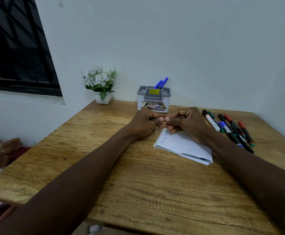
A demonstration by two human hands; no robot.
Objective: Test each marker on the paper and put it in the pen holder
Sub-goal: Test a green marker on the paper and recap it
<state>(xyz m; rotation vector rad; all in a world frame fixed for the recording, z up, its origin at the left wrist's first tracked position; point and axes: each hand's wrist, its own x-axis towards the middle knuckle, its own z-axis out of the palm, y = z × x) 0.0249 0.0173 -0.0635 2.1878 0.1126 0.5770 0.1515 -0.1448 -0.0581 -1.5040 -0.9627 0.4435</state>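
Observation:
Both my hands meet above the far edge of the folded white paper (184,146), which carries blue scribbles near its top corner. My left hand (145,122) and my right hand (185,122) are closed, thumbs touching, around one dark marker (181,117) that is almost entirely hidden in the fists. The grey and white pen holder (153,99) stands just behind the hands against the wall, with two blue markers (162,83) upright in it. Several more markers (229,129) with black, green, blue and red caps lie in a row on the table at the right.
A small white pot of white flowers (101,85) sits in the table's back left corner. The wooden table (104,167) meets walls at the back and right. A dark window (16,48) is at the left, and a person's feet (1,150) show beyond the left edge.

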